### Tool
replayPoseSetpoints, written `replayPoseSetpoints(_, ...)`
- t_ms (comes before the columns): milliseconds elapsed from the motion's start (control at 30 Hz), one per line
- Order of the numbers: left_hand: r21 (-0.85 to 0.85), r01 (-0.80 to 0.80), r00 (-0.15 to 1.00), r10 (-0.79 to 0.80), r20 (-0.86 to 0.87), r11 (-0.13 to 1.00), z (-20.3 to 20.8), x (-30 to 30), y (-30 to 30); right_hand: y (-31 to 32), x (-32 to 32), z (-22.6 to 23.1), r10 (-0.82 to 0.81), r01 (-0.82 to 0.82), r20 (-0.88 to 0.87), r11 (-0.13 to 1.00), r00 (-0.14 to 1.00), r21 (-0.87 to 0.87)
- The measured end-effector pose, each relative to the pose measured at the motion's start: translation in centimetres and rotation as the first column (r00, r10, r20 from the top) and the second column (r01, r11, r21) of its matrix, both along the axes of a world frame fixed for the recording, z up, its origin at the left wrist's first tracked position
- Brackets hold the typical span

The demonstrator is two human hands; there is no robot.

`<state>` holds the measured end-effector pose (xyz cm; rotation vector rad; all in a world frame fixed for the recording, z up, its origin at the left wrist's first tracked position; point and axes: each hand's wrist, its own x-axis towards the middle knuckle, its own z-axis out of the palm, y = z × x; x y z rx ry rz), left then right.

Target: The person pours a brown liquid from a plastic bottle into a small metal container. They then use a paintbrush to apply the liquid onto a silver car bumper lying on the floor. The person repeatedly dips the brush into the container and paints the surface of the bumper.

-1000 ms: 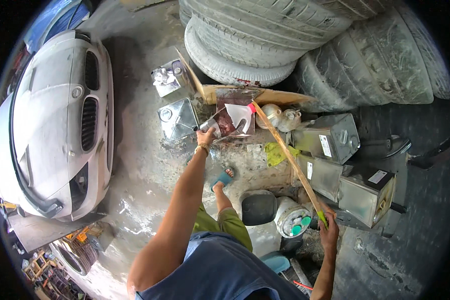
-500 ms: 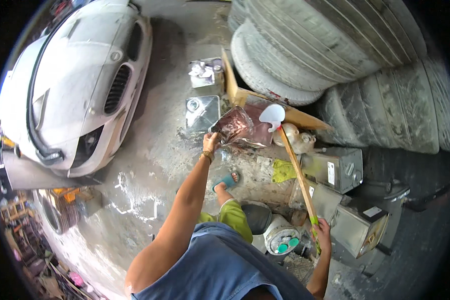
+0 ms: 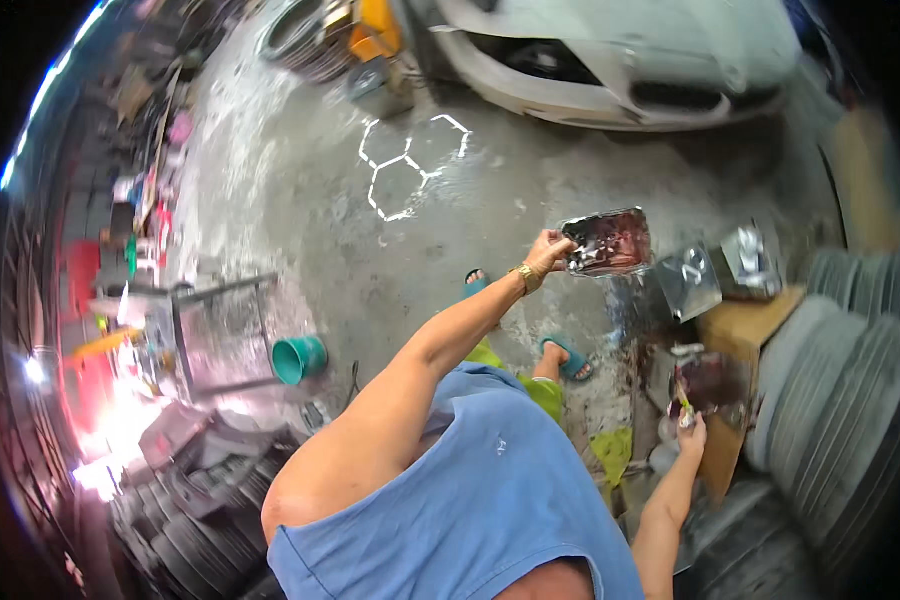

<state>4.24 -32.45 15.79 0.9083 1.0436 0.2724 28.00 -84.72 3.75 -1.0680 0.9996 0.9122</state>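
My left hand (image 3: pixel 552 252) grips the near edge of a shallow, shiny metal tray (image 3: pixel 610 243) with dark reddish reflections inside, held out above the floor. Lower on the right, my right hand (image 3: pixel 691 432) is closed around the green-wrapped end of a stick (image 3: pixel 684 405). Seen almost end-on, the stick is foreshortened and blurred; a small whitish shape near its far end is hard to make out. Beyond that hand stands an open cardboard box (image 3: pixel 725 325) with a dark reddish-brown surface in it.
A square metal can (image 3: pixel 688 283) and another can (image 3: pixel 750 258) stand by the box. Large tyres (image 3: pixel 820 390) are stacked at right. A pale car (image 3: pixel 610 60) is at the top. Left are a green bucket (image 3: pixel 299 359) and a metal frame (image 3: pixel 220 290). A yellow-green cloth (image 3: pixel 612 452) lies near my foot.
My view has swung left, so the car now sits at the top and the green bucket shows. The tray has moved away from the box in my left hand. My right hand still holds the stick.
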Motion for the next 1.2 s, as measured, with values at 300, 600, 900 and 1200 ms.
replayPoseSetpoints(300,-0.031,-0.609,0.791,0.610,0.048,0.792,-0.4,-23.3,15.6,12.2,-4.9,7.4,0.848,0.150,-0.104,-0.210,0.520,-0.966)
replayPoseSetpoints(600,-0.110,-0.945,0.295,0.949,0.114,0.308,0.3,-43.0,25.1,39.8,-14.6,7.9,0.996,-0.656,0.013,0.066,0.085,-0.752)
replayPoseSetpoints(900,-0.122,-0.960,-0.263,0.961,0.089,-0.252,-2.0,-59.7,25.6,77.6,-14.1,5.9,0.995,-0.820,0.037,-0.053,-0.090,-0.570)
replayPoseSetpoints(1200,-0.085,-0.678,-0.728,0.683,-0.064,-0.730,-3.1,-71.8,28.7,125.0,-48.3,5.8,0.588,-0.878,0.665,-0.412,-0.461,-0.245)
